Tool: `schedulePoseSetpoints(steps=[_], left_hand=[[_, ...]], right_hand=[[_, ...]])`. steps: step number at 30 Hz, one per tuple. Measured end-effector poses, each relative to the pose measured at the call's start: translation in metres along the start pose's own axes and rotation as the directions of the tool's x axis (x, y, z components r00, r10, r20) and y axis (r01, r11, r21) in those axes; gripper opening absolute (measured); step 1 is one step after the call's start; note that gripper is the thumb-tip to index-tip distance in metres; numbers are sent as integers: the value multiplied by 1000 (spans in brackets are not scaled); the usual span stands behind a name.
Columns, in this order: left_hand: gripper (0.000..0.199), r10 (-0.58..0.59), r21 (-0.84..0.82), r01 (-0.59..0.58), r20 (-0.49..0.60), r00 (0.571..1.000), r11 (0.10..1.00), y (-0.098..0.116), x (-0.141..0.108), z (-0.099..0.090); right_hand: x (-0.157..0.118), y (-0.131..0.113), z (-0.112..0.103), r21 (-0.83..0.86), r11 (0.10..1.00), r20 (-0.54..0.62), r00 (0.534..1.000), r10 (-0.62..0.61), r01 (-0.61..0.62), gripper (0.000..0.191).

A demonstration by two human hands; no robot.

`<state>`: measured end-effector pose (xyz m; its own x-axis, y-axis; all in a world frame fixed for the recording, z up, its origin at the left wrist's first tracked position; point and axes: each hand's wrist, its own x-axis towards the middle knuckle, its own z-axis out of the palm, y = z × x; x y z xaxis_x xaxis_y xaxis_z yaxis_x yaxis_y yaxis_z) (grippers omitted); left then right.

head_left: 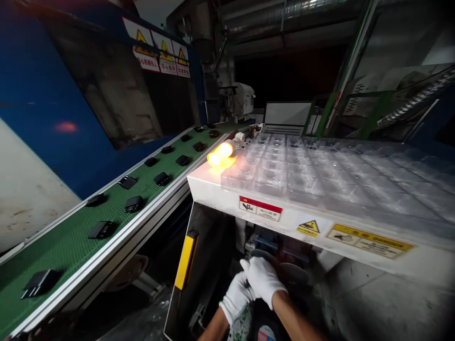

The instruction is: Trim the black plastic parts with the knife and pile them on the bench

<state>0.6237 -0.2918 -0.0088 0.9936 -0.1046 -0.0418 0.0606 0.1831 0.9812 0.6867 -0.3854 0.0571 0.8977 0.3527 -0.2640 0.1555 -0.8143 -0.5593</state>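
Several black parts (pixel 100 230) sit on the green conveyor (pixel 67 260), left of the bench (pixel 213 187); look light, rigid, slick, pinch side edges. Lit lamp (pixel 221 154) on bench's left corner. Left hand (pixel 235 298) meets right hand (pixel 263 279) below bench front, fingers curled; can't tell if gripping anything. Clear tray (pixel 309 166) atop bench: probably flexy, take rim.

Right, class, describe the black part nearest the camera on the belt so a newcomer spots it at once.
Find the long green conveyor belt beside the blue machine. Several black parts lie along it. The nearest piece sits at the picture's lower left, apart from the rest, and looks largest.
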Motion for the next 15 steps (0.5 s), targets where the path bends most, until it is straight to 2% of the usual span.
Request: schedulePoseSetpoints(steps=[4,6,8,10,12,14,15], left_hand=[[60,-51,10,51,-28,998,999,-6,5,1],[65,-59,13,59,-24,998,998,-4,4,5],[68,-49,37,51,-51,997,998,0,-9,3],[61,-55,93,68,-134,989,993,3,-43,-8],[50,-112,150,155,-260,959,977,2,-96,-28],[54,-215,153,300,-412,885,942,-5,-160,-49],[59,-261,126,368,-499,826,921,-10,-191,-57]], right_hand=[[8,-2,9,-132,988,16,997,79,-76,45],[4,-2,4,-170,984,23,998,66,-61,47],[-6,4,-6,-184,983,39,999,25,-18,53],[-23,17,-17,-190,982,60,998,-1,13,63],[-40,41,-26,-205,979,88,995,36,-17,73],[-48,76,-30,-209,976,170,980,99,-62,70],[-47,94,-30,-213,974,214,970,116,-70,69]])
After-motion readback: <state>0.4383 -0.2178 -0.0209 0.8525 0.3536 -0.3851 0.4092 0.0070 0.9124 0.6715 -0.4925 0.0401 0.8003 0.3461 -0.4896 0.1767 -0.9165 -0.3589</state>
